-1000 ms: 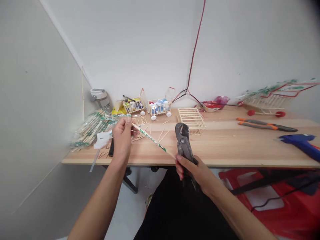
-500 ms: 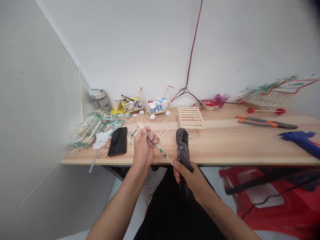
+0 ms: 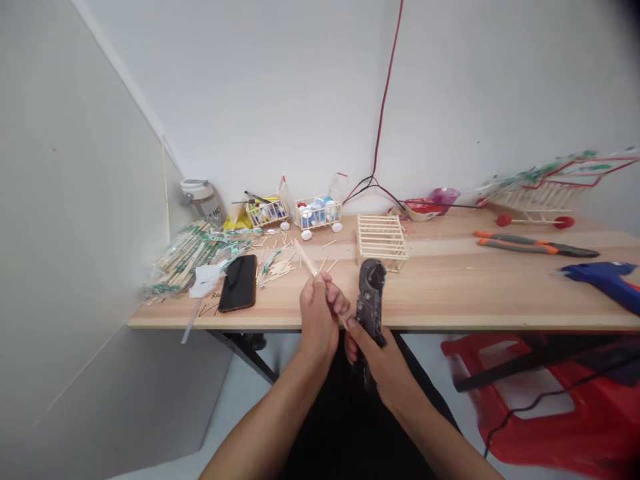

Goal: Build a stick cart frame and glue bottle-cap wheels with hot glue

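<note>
Left hand (image 3: 317, 317) has shifted rightward across the counter (image 3: 440, 297) since the last frame, now close beside the right hand (image 3: 383, 367), and a black phone (image 3: 238, 283) lies uncovered behind it. Left grip closed, fingers wrapped around a slim bamboo stick (image 3: 306, 257); upper end angles away over the counter, lower end runs out past the hand to just beside the right hand. Right grip also closed, around the handles of a dark metal cutter (image 3: 371, 293), head upright and clear of the counter edge; whether its blades are parted cannot be told from this view. Stick looks light, stiff and smooth, likely to snap or splinter under a sharp bend, so a close hold near the intended cut would steady it best. Cutter looks heavy; its handles give the safest purchase. Nearby: loose cut sticks (image 3: 280, 268), a stick cage frame (image 3: 383, 241), a wrapped chopstick bundle (image 3: 190, 257), orange-handled pliers (image 3: 535, 245), and a blue glue gun (image 3: 600, 280).
</note>
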`<control>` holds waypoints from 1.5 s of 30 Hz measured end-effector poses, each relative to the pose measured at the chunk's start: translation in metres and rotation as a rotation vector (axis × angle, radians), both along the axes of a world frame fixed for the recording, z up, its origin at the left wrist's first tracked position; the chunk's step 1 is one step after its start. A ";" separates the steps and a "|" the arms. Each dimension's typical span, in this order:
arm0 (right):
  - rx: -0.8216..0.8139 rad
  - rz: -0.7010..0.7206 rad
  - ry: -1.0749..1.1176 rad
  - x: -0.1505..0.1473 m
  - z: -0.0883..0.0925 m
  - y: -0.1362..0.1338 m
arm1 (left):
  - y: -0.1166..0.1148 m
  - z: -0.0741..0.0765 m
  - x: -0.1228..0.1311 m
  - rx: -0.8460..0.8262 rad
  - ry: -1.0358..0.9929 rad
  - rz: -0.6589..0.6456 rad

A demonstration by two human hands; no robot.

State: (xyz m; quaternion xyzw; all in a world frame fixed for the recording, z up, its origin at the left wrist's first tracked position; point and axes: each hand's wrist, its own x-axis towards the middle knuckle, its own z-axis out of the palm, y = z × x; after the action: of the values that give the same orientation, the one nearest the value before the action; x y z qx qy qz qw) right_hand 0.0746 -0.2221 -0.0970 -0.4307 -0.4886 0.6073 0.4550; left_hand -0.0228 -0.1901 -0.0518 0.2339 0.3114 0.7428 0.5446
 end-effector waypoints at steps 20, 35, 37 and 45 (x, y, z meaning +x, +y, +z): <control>0.042 0.006 0.358 0.036 0.043 0.041 | -0.037 -0.011 -0.017 -0.121 0.705 -0.587; 0.127 -0.409 0.497 0.063 0.064 0.049 | -0.060 0.003 -0.040 -0.139 1.123 -0.680; 0.141 -0.460 0.514 0.072 0.068 0.053 | -0.064 0.001 -0.048 -0.141 1.161 -0.694; 0.079 -0.510 0.636 0.104 0.060 0.069 | -0.035 0.010 -0.118 -0.272 0.945 -0.286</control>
State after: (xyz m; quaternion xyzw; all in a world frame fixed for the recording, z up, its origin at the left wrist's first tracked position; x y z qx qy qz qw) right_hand 0.1786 -0.1533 -0.0371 -0.3110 -0.2241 0.5584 0.7357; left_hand -0.1412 -0.2251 -0.0415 0.5115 0.5823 0.4269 0.4659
